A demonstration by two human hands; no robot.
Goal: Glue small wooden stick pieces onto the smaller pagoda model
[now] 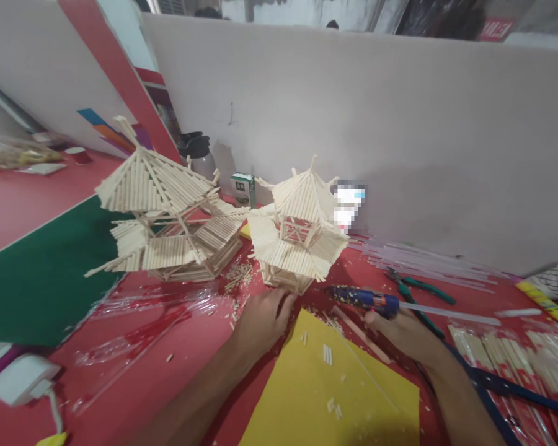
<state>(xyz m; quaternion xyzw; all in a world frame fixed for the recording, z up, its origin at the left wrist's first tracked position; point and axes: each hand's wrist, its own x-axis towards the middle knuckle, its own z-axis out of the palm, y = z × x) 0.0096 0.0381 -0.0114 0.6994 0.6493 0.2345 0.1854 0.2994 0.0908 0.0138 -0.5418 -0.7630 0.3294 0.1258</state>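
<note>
Two pagoda models made of wooden sticks stand on the red table. The small pagoda (298, 232) is in the middle; the large pagoda (167, 210) is to its left. My left hand (263, 319) rests at the small pagoda's base, fingers curled against its lower edge. Just right of that model, my right hand (407, 334) grips a blue glue gun (365, 298) with a clear glue stick out its back, its nozzle pointing left toward the model's base.
A yellow sheet (335, 390) with stick bits lies in front of me. Green-handled pliers (418, 288), clear glue sticks (423, 260) and packed chopsticks (516, 353) lie at the right. A green mat (37, 272) and clear plastic wrap (144, 310) lie left, near a white adapter (21, 378).
</note>
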